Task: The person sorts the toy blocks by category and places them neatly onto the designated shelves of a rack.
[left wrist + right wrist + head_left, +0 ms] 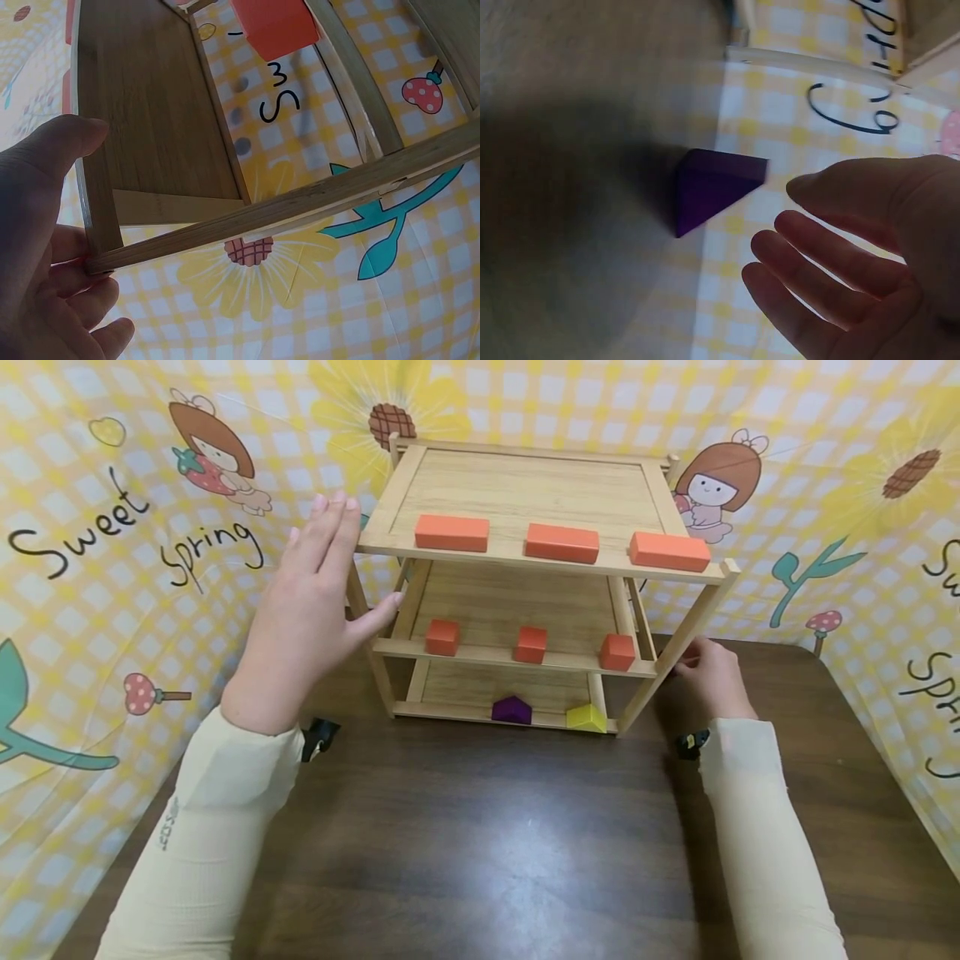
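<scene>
My left hand (307, 602) is at the left front corner of a three-tier wooden rack (540, 485), its fingers straight along the side and its thumb spread inward. Seen from the left wrist, the thumb lies at the front rail (94, 187) and the fingers are on the corner's outer side. Beyond the rack's right side, my right hand (712, 672) is low over the table. A purple triangular block (716, 184) appears in the right wrist view, just past that hand's loosely bent fingers, a gap between them. The head view hides this block.
Red-orange bars (562, 542) line the top tier's front. Small red-orange cubes (531, 645) stand on the middle tier. On the bottom tier are a purple block (512, 710) and a yellow block (587, 718). Patterned cloth (90, 610) surrounds the brown table (480, 843).
</scene>
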Available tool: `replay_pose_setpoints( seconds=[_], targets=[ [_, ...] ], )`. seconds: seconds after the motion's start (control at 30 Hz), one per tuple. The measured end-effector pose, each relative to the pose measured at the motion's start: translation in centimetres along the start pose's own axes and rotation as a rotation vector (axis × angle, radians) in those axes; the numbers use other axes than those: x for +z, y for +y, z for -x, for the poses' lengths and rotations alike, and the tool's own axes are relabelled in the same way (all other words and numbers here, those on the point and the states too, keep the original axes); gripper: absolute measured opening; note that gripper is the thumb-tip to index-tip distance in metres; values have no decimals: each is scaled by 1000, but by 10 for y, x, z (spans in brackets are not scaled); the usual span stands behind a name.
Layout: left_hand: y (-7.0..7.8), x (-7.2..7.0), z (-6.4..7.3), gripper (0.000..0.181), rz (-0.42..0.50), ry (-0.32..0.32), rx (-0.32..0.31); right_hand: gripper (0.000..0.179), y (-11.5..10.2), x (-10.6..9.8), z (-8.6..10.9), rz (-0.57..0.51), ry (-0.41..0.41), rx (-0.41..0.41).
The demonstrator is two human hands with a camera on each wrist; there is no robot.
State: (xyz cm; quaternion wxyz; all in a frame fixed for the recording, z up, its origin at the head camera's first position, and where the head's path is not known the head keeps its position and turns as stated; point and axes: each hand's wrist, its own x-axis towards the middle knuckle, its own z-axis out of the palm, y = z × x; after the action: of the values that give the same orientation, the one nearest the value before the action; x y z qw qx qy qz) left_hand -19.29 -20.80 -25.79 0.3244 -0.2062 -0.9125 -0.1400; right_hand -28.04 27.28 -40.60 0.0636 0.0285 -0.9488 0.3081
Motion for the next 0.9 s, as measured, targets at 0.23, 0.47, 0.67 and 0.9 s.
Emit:
replay_pose_setpoints(
  seconds=[0.23, 0.47, 0.67, 0.9],
  targets=[
    [0, 0, 1, 86, 2, -13, -12, 26, 8, 13, -9, 38, 9, -4],
    [-1, 0, 0, 85, 5, -5, 0, 19, 12, 25, -13, 60, 104, -20],
    [0, 0, 0, 85, 5, -1, 7, 18, 16, 30, -16, 49, 137, -30],
    [-1, -1, 0, 85, 1, -8, 0, 23, 16, 29, -20, 62, 71, -28]
  ],
)
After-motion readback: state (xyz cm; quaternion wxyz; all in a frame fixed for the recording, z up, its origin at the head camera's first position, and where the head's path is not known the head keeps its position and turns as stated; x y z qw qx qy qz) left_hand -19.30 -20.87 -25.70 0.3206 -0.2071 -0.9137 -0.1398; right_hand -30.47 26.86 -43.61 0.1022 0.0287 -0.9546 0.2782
